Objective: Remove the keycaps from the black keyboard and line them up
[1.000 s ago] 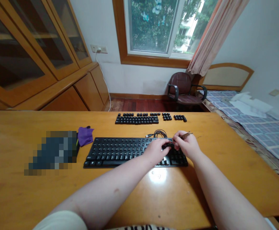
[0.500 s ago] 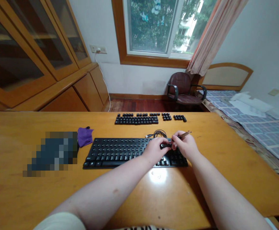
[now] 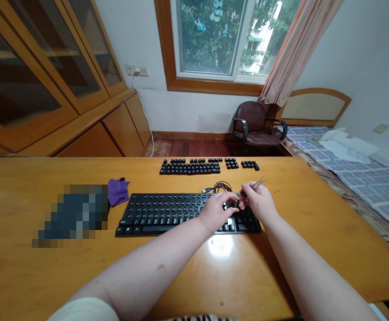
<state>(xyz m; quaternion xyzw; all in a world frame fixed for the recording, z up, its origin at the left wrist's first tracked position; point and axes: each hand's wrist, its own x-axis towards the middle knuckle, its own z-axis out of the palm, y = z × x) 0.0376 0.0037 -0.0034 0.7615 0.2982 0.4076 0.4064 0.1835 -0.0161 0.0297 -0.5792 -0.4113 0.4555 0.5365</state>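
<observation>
A black keyboard lies on the wooden table in front of me. My left hand rests on its right part with fingers curled, pinching at a key near the top row. Touching it from the right, my right hand is closed on a thin brown tool whose end sticks up and to the right. The tool's tip, where the two hands meet, is hidden. A coiled black cable with a USB plug lies just behind the keyboard.
Rows of loose black keycaps are laid out near the table's far edge. A purple cloth and a blurred dark object lie left of the keyboard. Beyond the table stand a chair, wooden cabinets and a bed.
Both hands have shifted slightly up and back on the keyboard's right part. The tool's free end has tilted higher.
</observation>
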